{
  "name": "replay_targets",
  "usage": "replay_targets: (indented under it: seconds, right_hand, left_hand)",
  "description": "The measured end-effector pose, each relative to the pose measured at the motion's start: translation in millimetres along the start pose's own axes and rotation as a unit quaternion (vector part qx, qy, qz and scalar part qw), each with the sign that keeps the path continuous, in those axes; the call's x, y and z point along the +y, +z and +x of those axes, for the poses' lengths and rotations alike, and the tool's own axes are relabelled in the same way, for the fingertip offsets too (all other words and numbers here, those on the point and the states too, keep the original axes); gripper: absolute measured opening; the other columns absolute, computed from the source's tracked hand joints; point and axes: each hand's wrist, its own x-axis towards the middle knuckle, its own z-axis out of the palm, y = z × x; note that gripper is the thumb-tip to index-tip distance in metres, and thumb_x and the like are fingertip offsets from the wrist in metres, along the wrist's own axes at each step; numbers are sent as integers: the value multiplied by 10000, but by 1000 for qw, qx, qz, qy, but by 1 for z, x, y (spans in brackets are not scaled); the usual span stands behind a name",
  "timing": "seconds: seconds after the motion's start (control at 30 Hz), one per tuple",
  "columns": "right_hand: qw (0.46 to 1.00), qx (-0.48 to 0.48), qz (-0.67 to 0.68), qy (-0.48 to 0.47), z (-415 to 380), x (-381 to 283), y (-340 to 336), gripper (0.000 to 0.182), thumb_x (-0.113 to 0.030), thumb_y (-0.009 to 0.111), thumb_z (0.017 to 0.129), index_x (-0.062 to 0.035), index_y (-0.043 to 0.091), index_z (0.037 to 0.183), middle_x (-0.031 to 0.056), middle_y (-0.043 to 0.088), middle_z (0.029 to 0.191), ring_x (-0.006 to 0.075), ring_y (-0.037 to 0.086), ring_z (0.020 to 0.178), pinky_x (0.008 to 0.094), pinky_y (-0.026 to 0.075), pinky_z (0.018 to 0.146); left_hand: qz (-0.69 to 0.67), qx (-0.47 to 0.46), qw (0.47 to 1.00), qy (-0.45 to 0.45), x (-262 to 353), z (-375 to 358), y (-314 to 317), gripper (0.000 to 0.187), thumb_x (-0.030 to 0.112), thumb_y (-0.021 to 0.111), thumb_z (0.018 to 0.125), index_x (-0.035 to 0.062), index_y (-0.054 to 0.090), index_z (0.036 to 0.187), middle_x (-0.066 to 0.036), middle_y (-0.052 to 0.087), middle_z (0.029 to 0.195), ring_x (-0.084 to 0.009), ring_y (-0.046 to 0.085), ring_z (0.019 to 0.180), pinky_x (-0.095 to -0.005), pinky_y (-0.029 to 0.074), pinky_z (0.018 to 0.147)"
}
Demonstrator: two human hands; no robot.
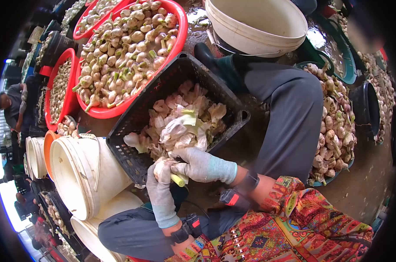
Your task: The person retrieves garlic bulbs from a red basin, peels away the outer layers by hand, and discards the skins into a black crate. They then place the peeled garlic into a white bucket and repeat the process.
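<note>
Left hand [161, 192] and right hand [199, 165] fingers pinch garlic [162, 167] lying ten-to-four, stem [178, 180] toward four; crate [158, 88] toward one o'clock.

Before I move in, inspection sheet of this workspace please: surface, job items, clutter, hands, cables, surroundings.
Surface: brown floor, wet-looking in places.
Job items: garlic bulb with green stem, held at the near edge of a black plastic crate; garlic skins heaped inside the crate.
Clutter: white bucket lying tilted left of the crate; large red tub full of garlic bulbs beyond it.
Hands: left gloved hand grips the bulb; right gloved hand touches it, grip unclear.
Cables: nothing seen clearly.
Surroundings: garlic pile at right; another person at far left.
</note>
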Motion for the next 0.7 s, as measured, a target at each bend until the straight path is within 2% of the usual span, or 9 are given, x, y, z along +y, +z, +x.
replay_targets:
  seconds: [0.17,0.23,0.3,0.4,0.47,0.5,0.53,0.57,0.7]
  right_hand:
    - [990,110,-25,86,18,30,-1,215,-198,558,869,-3,557,960,221,595,867,358,594,846,410,466,737]
    - [960,192,-135,154,26,38,-8,203,-183,579,844,-30,572,977,210,601,867,376,604,859,436,473,726]
    - [911,194,-338,134,27,38,-15,251,-166,658,776,-76,594,1001,143,608,970,338,630,825,414,506,714]
    - [927,242,-273,89,22,14,-17,302,-204,706,758,-89,613,1022,120,609,987,298,635,798,378,515,705]
    - [964,224,-144,18,12,0,-9,236,-257,700,795,-70,649,930,126,644,859,255,638,751,344,508,680]
    - [987,145,-46,44,8,-12,-7,254,-281,694,809,-39,657,879,147,649,776,252,643,743,343,497,668]
    - [994,91,-4,52,7,-13,-2,314,-333,674,816,-29,648,892,164,655,794,278,644,746,352,500,676]
    - [997,37,40,59,7,-15,1,375,-385,654,824,-19,639,906,180,661,812,303,645,748,361,503,685]
    - [997,50,-31,41,10,-10,4,400,-377,665,788,6,637,898,203,646,792,332,639,751,393,495,679]
  left_hand:
    - [-154,39,986,57,-15,1,-6,409,234,587,923,-61,510,1194,-108,592,1074,-183,571,970,-311,452,925]
    - [-347,12,936,64,-17,3,-12,424,210,583,923,-72,479,1221,-127,579,1071,-212,570,982,-361,469,933]
    - [-361,55,930,42,-12,5,-14,422,208,582,922,-77,468,1211,-151,567,1064,-227,566,965,-413,460,955]
    - [-483,-16,875,30,-6,9,-11,394,228,592,913,-72,490,1148,-189,565,1077,-227,560,931,-429,419,1000]
    - [-454,-4,890,49,-15,12,-9,384,227,593,913,-57,494,1151,-185,567,1085,-230,560,945,-421,424,991]
    - [-421,12,905,61,-16,12,-5,374,227,593,912,-42,498,1154,-180,568,1093,-232,560,959,-413,430,982]
    - [-397,54,914,60,-16,9,-1,348,224,594,912,-4,509,1161,-159,573,1098,-235,563,986,-397,437,961]
    - [-357,30,930,88,-17,6,3,338,206,602,907,23,509,1176,-126,573,1119,-227,561,1023,-380,439,947]
    - [-224,75,963,128,-16,5,9,368,144,644,873,24,496,1187,-101,562,1153,-211,554,1044,-356,432,952]
